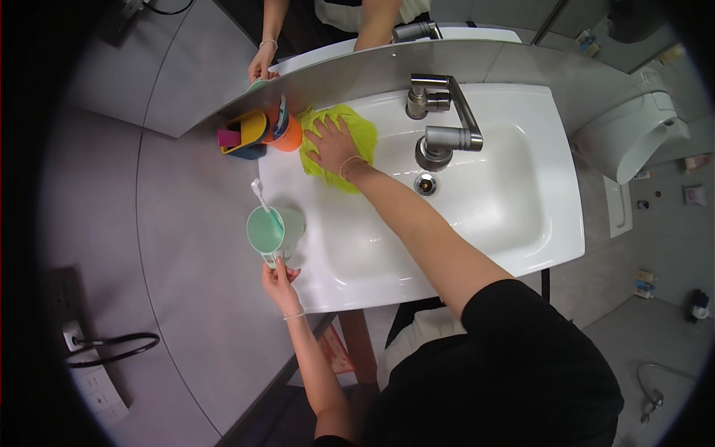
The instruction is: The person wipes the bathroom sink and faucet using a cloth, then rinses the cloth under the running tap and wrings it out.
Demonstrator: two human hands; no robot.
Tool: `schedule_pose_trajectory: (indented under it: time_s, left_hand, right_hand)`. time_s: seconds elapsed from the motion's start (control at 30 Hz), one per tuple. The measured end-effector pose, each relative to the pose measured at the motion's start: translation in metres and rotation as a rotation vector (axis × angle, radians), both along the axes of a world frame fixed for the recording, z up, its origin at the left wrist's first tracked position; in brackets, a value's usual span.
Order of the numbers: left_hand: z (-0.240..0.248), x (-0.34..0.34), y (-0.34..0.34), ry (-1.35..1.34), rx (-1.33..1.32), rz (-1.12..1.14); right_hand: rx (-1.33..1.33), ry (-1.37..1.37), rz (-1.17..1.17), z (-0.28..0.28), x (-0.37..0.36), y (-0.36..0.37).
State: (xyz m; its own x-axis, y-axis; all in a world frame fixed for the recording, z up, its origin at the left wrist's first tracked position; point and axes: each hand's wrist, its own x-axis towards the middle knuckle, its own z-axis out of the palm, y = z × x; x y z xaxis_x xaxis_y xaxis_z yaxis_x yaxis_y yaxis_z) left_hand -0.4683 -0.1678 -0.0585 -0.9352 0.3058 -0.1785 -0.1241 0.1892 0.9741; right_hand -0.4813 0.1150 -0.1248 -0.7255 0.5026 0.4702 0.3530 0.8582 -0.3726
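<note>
My left hand pinches the handle of a pale green cup at the left end of the washbasin. A white toothbrush leans in the cup, its head above the rim. Whether the cup rests on the counter or hangs just over it, I cannot tell. Fingers spread, my right hand presses flat on a crumpled yellow-green cloth at the basin's back left corner. Right beside the cloth stands an orange cup with a toothbrush in it.
A yellow and dark blue holder with a pink item stands against the left wall. The metal faucet reaches over the white basin, above its drain. A mirror runs behind; a toilet shows at the right.
</note>
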Motion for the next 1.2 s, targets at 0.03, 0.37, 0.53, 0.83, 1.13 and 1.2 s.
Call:
schedule_pose_trajectory:
  time_s: [0.03,0.37,0.53,0.83,1.13,1.2]
  left_hand:
    - [-0.001,-0.002,-0.001,0.013,-0.01,0.005]
    - [-0.03,-0.034,0.045,0.033,0.061,0.1]
    - [-0.032,-0.047,0.08,0.064,0.093,0.122]
    - [-0.042,-0.064,0.14,0.044,0.261,0.325]
    - [-0.034,-0.06,0.126,-0.006,0.218,0.322]
    - [-0.03,-0.057,0.117,-0.016,0.194,0.315]
  right_hand:
    - [0.041,-0.049,0.012,0.0,-0.006,0.004]
    - [0.067,-0.096,0.044,-0.013,0.06,0.052]
    - [0.068,-0.084,-0.01,-0.005,0.102,0.071]
    - [-0.201,-0.063,-0.097,0.019,0.063,0.006]
    - [-0.283,0.043,0.23,0.063,0.007,-0.007]
    - [-0.21,0.034,0.224,0.063,0.003,0.001]
